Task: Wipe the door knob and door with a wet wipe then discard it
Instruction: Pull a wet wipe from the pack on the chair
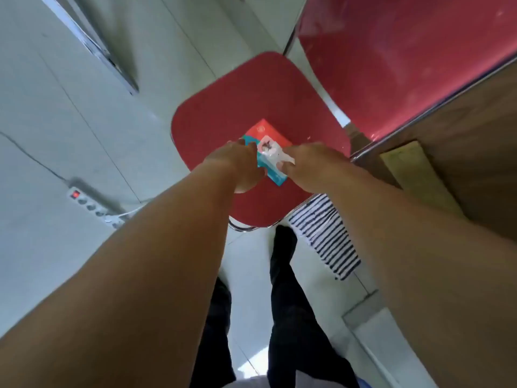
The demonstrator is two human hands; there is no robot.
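A red and teal wet wipe pack (264, 135) lies on the seat of a red chair (223, 113) below me. My left hand (237, 163) rests on the pack's left side and holds it down. My right hand (307, 166) pinches a white wipe (277, 156) that sticks out of the pack's top opening. Both arms reach down from the lower corners of the view. No door or door knob is in view.
A second red chair (405, 51) stands at the upper right beside a brown wooden table (475, 152). A striped cloth (324, 233) lies on the pale tiled floor by my feet. A white power strip (92, 203) with a red switch sits on the floor at left.
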